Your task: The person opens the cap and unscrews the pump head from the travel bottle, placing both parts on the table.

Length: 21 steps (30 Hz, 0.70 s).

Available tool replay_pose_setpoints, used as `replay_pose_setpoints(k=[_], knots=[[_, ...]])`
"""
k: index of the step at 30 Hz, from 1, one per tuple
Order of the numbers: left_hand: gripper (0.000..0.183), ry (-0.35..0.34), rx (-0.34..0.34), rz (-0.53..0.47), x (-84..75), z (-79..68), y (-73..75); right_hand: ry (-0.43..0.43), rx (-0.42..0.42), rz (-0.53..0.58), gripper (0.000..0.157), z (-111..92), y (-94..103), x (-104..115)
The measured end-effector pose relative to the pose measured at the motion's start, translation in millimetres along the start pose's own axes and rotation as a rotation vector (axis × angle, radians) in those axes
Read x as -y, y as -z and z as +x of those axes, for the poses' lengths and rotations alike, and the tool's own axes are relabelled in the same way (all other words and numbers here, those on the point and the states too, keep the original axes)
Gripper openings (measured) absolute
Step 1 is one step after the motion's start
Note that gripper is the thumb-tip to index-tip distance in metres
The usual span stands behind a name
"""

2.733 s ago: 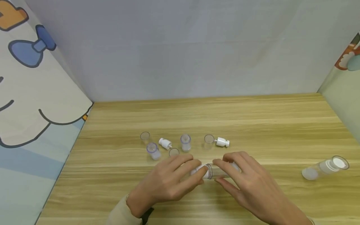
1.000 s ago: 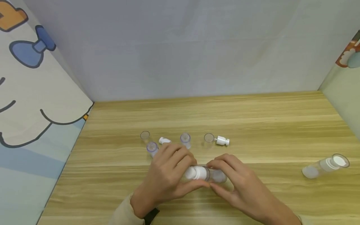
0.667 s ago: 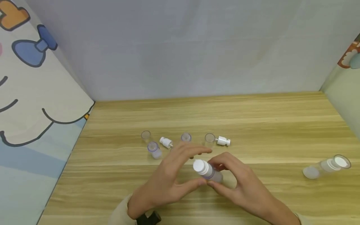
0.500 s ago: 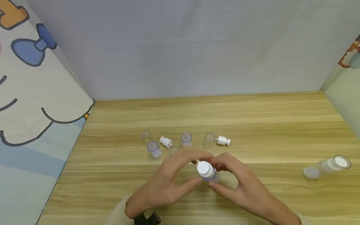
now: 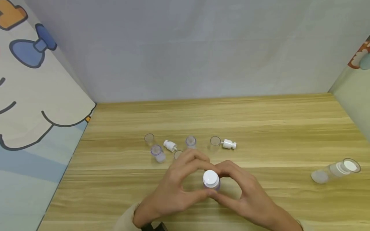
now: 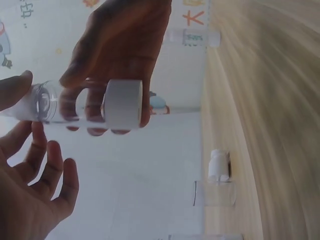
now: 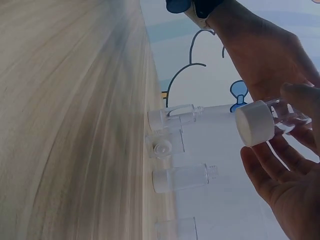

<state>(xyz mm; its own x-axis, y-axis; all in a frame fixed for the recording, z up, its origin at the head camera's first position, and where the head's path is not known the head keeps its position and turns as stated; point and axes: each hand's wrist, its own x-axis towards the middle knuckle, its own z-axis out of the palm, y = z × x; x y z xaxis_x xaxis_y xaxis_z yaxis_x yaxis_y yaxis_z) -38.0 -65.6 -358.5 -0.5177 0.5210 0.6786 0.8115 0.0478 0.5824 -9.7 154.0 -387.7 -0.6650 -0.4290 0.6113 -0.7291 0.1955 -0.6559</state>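
Note:
In the head view a clear bottle [image 5: 215,186] with a white pump top [image 5: 210,177] stands upright between both hands, seen from above. My left hand [image 5: 177,190] pinches the bottle near its upper part between thumb and fingertips. On the other side my right hand [image 5: 251,192] curls its thumb and fingers round the bottle body. In the left wrist view the bottle's white base [image 6: 124,104] shows, with the right hand's fingers behind the clear body. The same white base [image 7: 255,122] appears in the right wrist view; hands hide part of the body.
Behind the hands lie two white pump heads [image 5: 170,145] [image 5: 229,144]. Clear caps [image 5: 149,138] [image 5: 215,141] and two purple-rimmed bottles [image 5: 158,154] [image 5: 190,141] stand around them. At the right of the table is a bottle with pump and clear cap [image 5: 329,171].
The bottle, lying tilted in the hands earlier, has been turned upright. My left hand opened away from its top and then came back round it, while my right hand kept hold.

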Motion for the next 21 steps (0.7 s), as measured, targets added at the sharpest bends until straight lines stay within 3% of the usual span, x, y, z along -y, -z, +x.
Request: replay_pose_setpoints(k=[7, 11, 14, 17, 21], knots=[[0.057, 0.009, -0.096, 0.113, 0.1, -0.4, -9.4, 0.033, 0.024, 0.004, 0.048, 0.1, -5.0, -1.8], [0.074, 0.029, -0.093, 0.158, -1.9, -2.8, -9.3, 0.033, 0.027, -0.001, 0.043, 0.3, -5.7, -2.0], [0.077, 0.004, -0.058, 0.094, -4.6, -3.0, -5.1, 0.019, 0.024, -0.009, 0.038, -0.2, -5.0, -1.8], [0.064, -0.030, -0.001, -0.005, -7.8, -1.9, 0.5, 0.003, 0.018, -0.014, 0.041, -1.3, -4.1, -1.7], [0.053, -0.018, 0.073, -0.090, -12.7, -1.8, 7.7, -0.007, 0.016, -0.018, 0.050, -2.9, -3.1, -1.8]])
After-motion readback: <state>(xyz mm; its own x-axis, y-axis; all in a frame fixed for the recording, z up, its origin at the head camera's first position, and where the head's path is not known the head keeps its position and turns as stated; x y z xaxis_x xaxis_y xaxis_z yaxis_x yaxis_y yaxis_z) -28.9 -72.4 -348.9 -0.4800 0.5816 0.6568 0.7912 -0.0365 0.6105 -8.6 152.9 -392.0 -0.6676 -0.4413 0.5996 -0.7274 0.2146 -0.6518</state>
